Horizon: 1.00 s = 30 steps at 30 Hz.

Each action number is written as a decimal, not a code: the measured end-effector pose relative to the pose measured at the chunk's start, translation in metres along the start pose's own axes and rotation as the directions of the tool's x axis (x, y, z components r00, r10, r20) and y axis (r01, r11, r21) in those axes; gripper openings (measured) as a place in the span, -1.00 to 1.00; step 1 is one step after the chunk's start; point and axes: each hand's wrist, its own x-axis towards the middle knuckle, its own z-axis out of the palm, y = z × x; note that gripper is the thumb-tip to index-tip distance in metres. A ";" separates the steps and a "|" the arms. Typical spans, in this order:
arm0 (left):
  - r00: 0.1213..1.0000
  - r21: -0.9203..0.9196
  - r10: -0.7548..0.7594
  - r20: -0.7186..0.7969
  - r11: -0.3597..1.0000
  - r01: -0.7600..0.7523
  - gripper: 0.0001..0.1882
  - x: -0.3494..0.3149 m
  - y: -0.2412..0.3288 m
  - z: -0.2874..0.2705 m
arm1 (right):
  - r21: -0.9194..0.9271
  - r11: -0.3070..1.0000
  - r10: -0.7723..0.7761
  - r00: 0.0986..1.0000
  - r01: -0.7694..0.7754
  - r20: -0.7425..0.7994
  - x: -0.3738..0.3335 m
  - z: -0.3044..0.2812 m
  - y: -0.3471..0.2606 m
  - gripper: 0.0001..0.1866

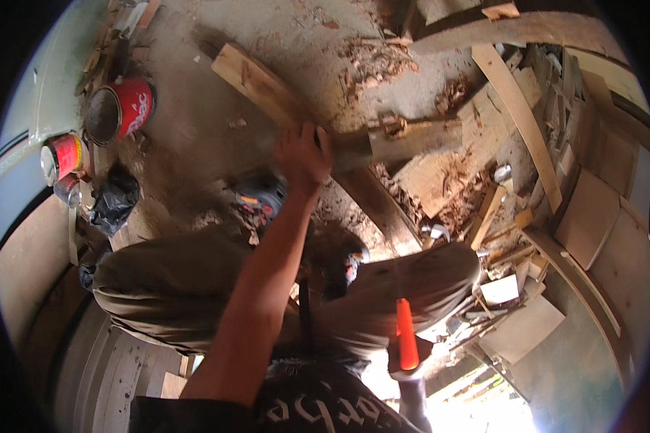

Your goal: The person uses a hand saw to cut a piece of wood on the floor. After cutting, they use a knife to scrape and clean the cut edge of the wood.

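Observation:
My left hand [305, 155] is closed over a piece of wood [419, 139] at the spot where it lies across a longer timber [256, 83]. That timber runs diagonally from far left to near right, between my feet and beyond. At its right end the crosspiece has a rough, chipped notch. Near my right thigh, low in the view, my right hand [420, 353] grips a tool with a bright orange handle [406, 333] pointing up and away. Past the handle, any blade is too blurred to make out, so its kind is unclear.
Wood shavings [383, 68] litter the ground around the timbers. On the left stand a red can [133, 107], a smaller red-and-yellow can [66, 155] and a black plastic bag [114, 200]. Boards and offcuts [520, 123] crowd the right side. My shoe [263, 196] is close to the timber.

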 end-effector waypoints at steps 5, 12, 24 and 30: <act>0.991 -0.001 0.085 -0.100 0.996 -0.086 -0.77 -0.006 0.009 0.019 | 0.163 0.981 0.138 0.971 -0.106 -0.197 0.194 0.086 0.007 -0.80; 0.999 -0.031 -0.047 -0.002 0.998 0.047 -0.78 -0.004 0.006 -0.007 | -0.028 0.987 0.156 0.988 -0.156 0.013 -0.013 0.015 0.018 -0.86; 0.997 0.050 0.019 -0.069 0.999 -0.016 -0.79 0.001 0.004 0.008 | 0.145 0.970 0.199 0.980 -0.198 0.006 0.065 0.034 -0.008 -0.91; 0.998 -0.005 0.001 -0.063 1.000 -0.001 -0.79 -0.003 0.008 0.000 | 0.310 0.903 0.338 0.938 -0.298 -0.082 0.100 0.053 0.010 -0.95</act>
